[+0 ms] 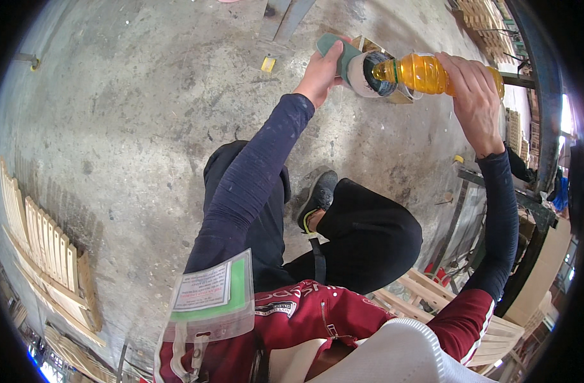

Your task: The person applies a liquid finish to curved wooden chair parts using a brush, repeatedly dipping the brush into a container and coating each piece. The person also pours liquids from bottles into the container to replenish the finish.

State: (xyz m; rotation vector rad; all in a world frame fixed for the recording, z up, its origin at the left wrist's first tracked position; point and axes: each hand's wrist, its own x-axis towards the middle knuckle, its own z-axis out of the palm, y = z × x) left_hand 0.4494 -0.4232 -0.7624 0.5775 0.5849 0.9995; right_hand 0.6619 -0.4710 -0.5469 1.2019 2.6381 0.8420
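At the top of the head view my right hand (475, 96) is wrapped round a clear ribbed bottle (423, 73) of yellow-orange liquid. The bottle lies nearly level, its neck pointing left into the mouth of a pale round container (362, 71) with a dark inside. Whether liquid is flowing out cannot be made out. My left hand (318, 73) grips a flat grey-green piece (335, 50) with rounded ends, set against the container's left side. Its thumb lies over the piece; the other fingers are partly hidden.
Behind the container shows a small wooden box-like piece (403, 96). A yellow scrap (268, 64) lies on the concrete floor (145, 115). Slatted wooden panels (56, 249) are at the left. A dark metal frame (547, 96) stands along the right, with wooden slats (426, 290) below it.
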